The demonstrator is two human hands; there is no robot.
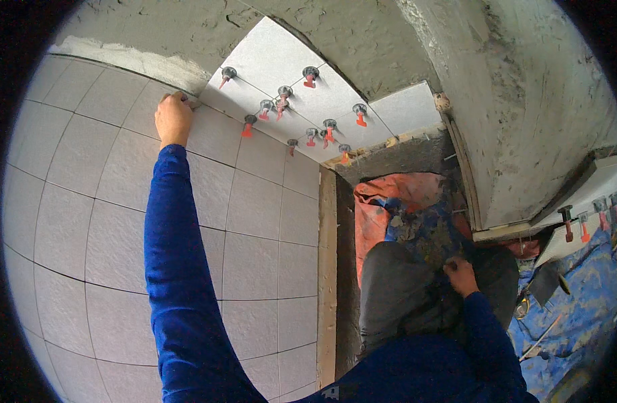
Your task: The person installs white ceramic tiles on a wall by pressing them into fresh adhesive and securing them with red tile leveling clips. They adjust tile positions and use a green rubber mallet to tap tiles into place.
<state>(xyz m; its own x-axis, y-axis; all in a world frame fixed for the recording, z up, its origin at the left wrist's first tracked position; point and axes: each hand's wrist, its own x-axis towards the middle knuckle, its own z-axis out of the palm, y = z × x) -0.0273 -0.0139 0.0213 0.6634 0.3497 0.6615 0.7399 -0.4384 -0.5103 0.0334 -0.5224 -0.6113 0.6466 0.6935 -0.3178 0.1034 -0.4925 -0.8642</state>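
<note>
Left hand (pixel 174 119) curled at grey tile's (pixel 216 138) upper edge, right hand (pixel 460 277) curled over trousers (pixel 396 295); can't tell if either pinches anything; a wrist knock could loosen nearest red-black clip (pixel 247 128).

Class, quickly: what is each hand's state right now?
Left hand: curled over pale grey square tiles; contents cannot be told.
Right hand: curled above dark grey trousers; contents cannot be told.
</note>
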